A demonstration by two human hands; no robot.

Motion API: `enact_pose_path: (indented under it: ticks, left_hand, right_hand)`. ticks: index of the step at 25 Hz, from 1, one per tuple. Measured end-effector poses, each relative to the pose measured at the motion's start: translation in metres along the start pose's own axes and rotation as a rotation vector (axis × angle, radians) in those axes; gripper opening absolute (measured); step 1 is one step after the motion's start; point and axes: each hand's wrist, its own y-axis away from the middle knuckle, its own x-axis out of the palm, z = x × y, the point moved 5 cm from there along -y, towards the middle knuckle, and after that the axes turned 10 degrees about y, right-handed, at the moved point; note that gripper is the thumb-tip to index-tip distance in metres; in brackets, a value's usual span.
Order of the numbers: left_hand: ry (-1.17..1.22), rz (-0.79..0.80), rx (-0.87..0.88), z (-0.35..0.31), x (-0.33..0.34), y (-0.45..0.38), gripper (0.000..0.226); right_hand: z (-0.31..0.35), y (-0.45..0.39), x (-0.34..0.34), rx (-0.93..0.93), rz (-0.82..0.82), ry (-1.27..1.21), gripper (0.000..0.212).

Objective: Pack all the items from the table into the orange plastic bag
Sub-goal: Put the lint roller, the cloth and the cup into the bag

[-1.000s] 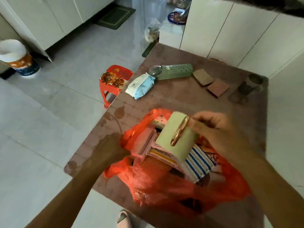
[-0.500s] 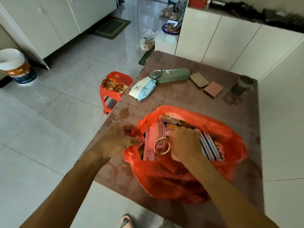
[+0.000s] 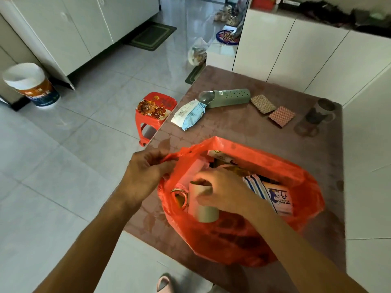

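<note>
The left hand (image 3: pixel 146 172) is curled round the bag's handle at the bag's 9 o'clock edge, and the mouth is held open by it. The right hand (image 3: pixel 224 191) is inside the bag (image 3: pixel 232 240), with its fingers wrapped over a pale green mug (image 3: pixel 203 206) lying on its side, gold handle toward 9 o'clock. The bag sits on the near part of the table (image 3: pixel 243 127); boxes and a striped packet (image 3: pixel 273 195) are seen packed inside, at 3 o'clock of the mug. At the table's 12 o'clock end a green case (image 3: pixel 230 97), a wipes pack (image 3: pixel 188 114), two coasters (image 3: pixel 273 111) and a dark mug (image 3: pixel 321 112) are left unpacked. A red stool (image 3: pixel 155 111) stands on the floor at 9 o'clock of the wipes pack.
</note>
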Motion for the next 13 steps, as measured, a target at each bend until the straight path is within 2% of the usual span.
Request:
enact_pose_path:
  ticks: [2, 5, 9, 11, 13]
  left_hand:
    - [0.047, 0.052, 0.004, -0.002, 0.002, 0.001, 0.015]
    - [0.148, 0.134, 0.045, -0.009, 0.014, 0.006, 0.016]
    - [0.337, 0.083, 0.054, -0.019, 0.016, 0.004, 0.023]
    - [0.357, 0.058, 0.059, -0.026, 0.018, 0.002, 0.026]
    - [0.314, 0.039, 0.06, -0.031, 0.017, 0.001, 0.027]
  right_hand:
    - [-0.017, 0.015, 0.003, -0.042, 0.026, -0.021, 0.038]
    - [-0.022, 0.008, 0.004, -0.092, 0.012, 0.047, 0.04]
    - [0.001, -0.017, -0.001, -0.202, -0.005, 0.166, 0.042]
    - [0.008, -0.02, 0.009, -0.23, 0.043, 0.177, 0.039]
    - [0.008, -0.016, 0.009, -0.229, 0.021, 0.157, 0.041]
